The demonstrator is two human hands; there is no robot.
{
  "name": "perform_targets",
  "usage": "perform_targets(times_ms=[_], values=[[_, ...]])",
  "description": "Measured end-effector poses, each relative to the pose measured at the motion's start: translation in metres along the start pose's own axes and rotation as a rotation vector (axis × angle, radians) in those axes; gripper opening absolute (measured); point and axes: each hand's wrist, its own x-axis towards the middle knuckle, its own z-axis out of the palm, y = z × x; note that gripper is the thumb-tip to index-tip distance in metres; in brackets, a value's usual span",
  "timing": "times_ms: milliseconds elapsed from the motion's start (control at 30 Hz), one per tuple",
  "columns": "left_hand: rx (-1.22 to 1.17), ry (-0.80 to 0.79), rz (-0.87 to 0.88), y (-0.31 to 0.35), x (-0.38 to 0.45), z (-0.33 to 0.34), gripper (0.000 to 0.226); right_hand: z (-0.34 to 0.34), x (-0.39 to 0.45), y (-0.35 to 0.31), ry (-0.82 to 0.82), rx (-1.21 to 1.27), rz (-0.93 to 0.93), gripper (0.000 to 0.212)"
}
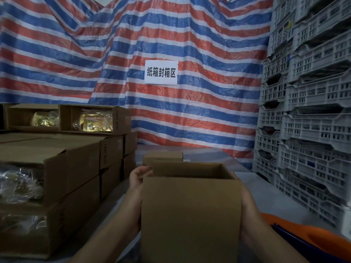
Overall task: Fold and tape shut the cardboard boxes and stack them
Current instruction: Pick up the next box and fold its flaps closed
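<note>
Two bare hands hold one small cardboard box (190, 215) upright at the bottom centre of the head view, its open mouth facing up and its taller dimension running vertically. Its near face is plain, smooth brown board with crisp vertical edges; the inside walls are darker and in shadow, and whether anything lies within cannot be told. The left hand (138, 179) lies against the box's left side near the top, fingers curled toward the upper left corner and touching it. The right hand (247, 201) presses flat along the right side; most of its fingers are hidden behind the box, so their grasp cannot be told exactly. Just behind the held box sits a second small box (163, 156), closed on top, resting on a pale table surface (245, 179).

To the left stand stacked cartons (79, 168) of the same matte brown board, some with open ends showing crinkled clear plastic wrap (17, 185) and gold-coloured packets (95, 120). On the right rises a tall stack of grey perforated plastic crates (311, 114). Behind everything hangs a creased tarpaulin (133, 44) striped red, white and blue, carrying a white paper sign (161, 72) with black characters. An orange object (311, 238) with a dark blue part shows at the lower right.
</note>
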Motion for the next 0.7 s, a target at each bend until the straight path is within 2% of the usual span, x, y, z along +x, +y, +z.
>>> perform_targets(times_ms=[100,167,300,433,567,700], values=[[0.099,0.039,-0.159,0.009,0.003,0.006,0.018,-0.002,-0.001,-0.001,-0.013,0.01,0.034,0.071],[0.18,-0.011,-0.172,0.008,-0.004,0.004,0.025,0.001,-0.001,-0.003,0.003,-0.084,-0.034,0.061],[0.148,0.046,-0.198,0.017,-0.003,0.013,0.019,0.003,-0.008,-0.004,-0.052,-0.129,0.003,0.068],[0.15,0.045,-0.19,0.017,-0.006,0.014,0.034,0.004,-0.013,-0.007,-0.031,-0.21,-0.071,0.028],[0.146,0.021,-0.201,0.019,-0.01,0.015,0.032,0.004,-0.014,-0.007,0.024,-0.28,0.072,0.038],[0.149,0.014,-0.185,0.02,-0.011,0.017,0.024,0.004,-0.016,-0.011,-0.01,-0.239,0.077,0.035]])
